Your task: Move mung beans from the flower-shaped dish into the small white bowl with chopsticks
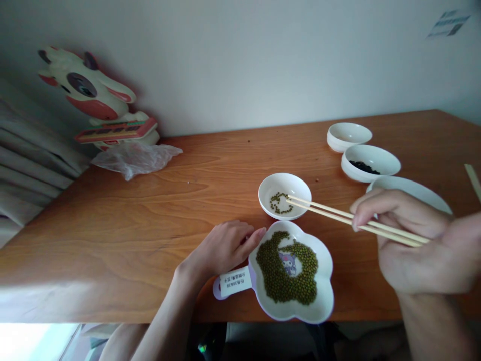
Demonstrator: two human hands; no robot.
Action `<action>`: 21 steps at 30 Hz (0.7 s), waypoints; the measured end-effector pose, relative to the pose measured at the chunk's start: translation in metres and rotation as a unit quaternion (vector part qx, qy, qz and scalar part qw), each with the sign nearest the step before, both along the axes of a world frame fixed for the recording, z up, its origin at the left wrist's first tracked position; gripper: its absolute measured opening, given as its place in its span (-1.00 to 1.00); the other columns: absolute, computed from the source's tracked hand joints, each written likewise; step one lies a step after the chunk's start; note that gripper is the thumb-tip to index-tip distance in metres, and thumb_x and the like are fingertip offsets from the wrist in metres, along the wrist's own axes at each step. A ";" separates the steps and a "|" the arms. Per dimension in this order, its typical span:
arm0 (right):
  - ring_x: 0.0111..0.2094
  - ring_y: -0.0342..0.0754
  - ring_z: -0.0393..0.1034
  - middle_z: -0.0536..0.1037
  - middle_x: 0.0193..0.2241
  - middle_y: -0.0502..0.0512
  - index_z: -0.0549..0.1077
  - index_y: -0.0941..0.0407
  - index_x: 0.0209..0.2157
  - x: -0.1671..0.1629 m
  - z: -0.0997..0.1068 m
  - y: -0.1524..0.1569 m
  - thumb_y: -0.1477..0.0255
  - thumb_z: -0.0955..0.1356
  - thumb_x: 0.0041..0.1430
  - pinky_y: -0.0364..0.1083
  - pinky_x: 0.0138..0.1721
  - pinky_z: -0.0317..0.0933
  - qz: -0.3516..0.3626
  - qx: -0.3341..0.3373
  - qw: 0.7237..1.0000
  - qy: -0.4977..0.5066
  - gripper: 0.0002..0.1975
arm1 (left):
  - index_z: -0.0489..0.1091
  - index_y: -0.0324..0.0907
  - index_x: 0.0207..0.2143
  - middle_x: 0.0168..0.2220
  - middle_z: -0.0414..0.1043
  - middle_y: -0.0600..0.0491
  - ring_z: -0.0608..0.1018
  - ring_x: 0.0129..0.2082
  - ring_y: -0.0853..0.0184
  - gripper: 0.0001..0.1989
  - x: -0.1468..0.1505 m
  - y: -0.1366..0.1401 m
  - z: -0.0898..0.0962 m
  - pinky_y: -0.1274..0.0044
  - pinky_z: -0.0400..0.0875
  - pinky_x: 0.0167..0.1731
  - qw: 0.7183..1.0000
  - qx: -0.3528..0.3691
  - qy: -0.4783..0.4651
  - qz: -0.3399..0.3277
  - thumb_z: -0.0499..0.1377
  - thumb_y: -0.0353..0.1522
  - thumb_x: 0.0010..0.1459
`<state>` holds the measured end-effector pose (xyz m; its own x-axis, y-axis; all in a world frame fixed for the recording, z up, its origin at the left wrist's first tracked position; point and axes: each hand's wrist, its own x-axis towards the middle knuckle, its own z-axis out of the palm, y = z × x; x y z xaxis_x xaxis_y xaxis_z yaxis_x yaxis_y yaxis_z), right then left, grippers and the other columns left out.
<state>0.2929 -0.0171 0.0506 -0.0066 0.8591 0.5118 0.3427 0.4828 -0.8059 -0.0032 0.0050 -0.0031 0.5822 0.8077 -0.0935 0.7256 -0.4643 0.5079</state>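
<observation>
A pair of wooden chopsticks [334, 214] is gripped in my right hand [417, 250]. Their tips reach inside a small white bowl [300, 186], where some green mung beans [276, 206] lie; whether a bean is between the tips I cannot tell. Nearer me sits a white, flower-shaped bowl [326, 260] with a purple rim and labelled handle, spread with many mung beans [280, 288] around a printed cartoon figure. My left hand [229, 245] is curled at its upper left side, thumb against the rim. Those fingertips are partly hidden.
Two white bowls [349, 145] stand at the right, the nearer white bowl [391, 163] holding dark pieces. Behind my right hand is another white bowl [417, 190]. A cow-shaped toy keyboard [116, 131] and a clear plastic bag [137, 159] occupy the back left. One light stick [472, 180] shows at the right edge.
</observation>
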 end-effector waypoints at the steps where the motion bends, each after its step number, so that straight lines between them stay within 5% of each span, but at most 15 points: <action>1: -0.39 0.09 0.38 0.52 -0.47 0.09 0.52 -0.01 -0.49 -0.002 0.001 -0.001 -0.23 -0.09 0.39 0.03 -0.44 0.18 0.015 -0.007 1.000 0.001 -0.14 | 0.33 -0.16 -0.40 -0.39 0.48 0.06 0.43 -0.41 0.35 -0.44 0.000 0.000 0.000 0.46 0.21 -0.30 1.000 0.002 -0.003 -0.002 -0.16 -0.09 0.59; 6: -0.55 -0.02 0.29 0.45 -0.59 0.04 0.49 0.03 -0.54 0.002 -0.007 -0.016 -0.16 -0.05 0.45 -0.03 -0.52 0.14 0.099 -0.051 0.994 0.007 -0.17 | 0.36 -0.16 -0.39 -0.37 0.50 0.05 0.45 -0.37 0.33 -0.45 0.000 -0.001 0.002 0.46 0.23 -0.28 1.000 0.012 -0.008 -0.007 -0.16 -0.11 0.59; 11: -0.50 -0.03 0.30 0.45 -0.54 0.04 0.45 0.05 -0.47 0.016 -0.024 -0.027 -0.28 -0.04 0.35 -0.04 -0.46 0.11 0.223 -0.175 0.958 -0.038 -0.17 | 0.36 -0.16 -0.36 -0.37 0.51 0.06 0.45 -0.38 0.33 -0.46 0.001 -0.003 0.003 0.45 0.23 -0.29 1.000 0.004 -0.006 0.001 -0.16 -0.10 0.59; 21: -0.45 -0.04 0.29 0.45 -0.50 0.05 0.45 0.06 -0.44 0.009 -0.033 -0.031 -0.24 0.04 0.39 -0.03 -0.39 0.05 0.252 -0.191 0.949 -0.017 -0.25 | 0.34 -0.16 -0.39 -0.38 0.48 0.07 0.43 -0.41 0.34 -0.45 0.001 -0.002 0.002 0.45 0.22 -0.30 1.000 0.000 -0.006 0.009 -0.16 -0.09 0.58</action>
<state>0.3016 -0.0484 0.0180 -0.4761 0.8655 0.1557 0.1752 0.2668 -0.9477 -0.0025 0.0030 -0.0013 0.5694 0.8174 -0.0872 0.7275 -0.4517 0.5164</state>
